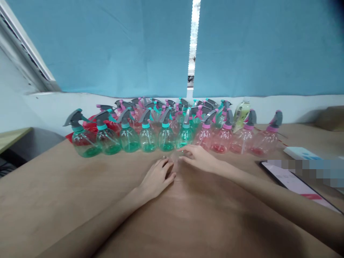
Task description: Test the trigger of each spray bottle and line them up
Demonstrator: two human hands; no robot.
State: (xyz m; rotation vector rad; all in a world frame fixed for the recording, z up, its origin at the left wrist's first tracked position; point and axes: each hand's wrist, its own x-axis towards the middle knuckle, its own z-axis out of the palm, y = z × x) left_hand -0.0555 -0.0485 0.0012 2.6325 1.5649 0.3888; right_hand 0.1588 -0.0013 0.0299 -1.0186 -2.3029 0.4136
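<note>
Rests left hand (157, 177) palm-down near the middle of the worktop (80, 200), loosely spread and gripping nothing visible. Holds right hand (200, 158), half curled, just in front of the rightmost green spray bottle (185, 137) of the front row, toward the far edge; cannot tell whether gripping anything.

Rear spray bottles (135, 116) mostly hidden behind the front row (131, 139); clear object (174, 156) between left hand (158, 176) and right hand (198, 157) too blurred to identify; both forearms (118, 213) cut off by frame edges.
</note>
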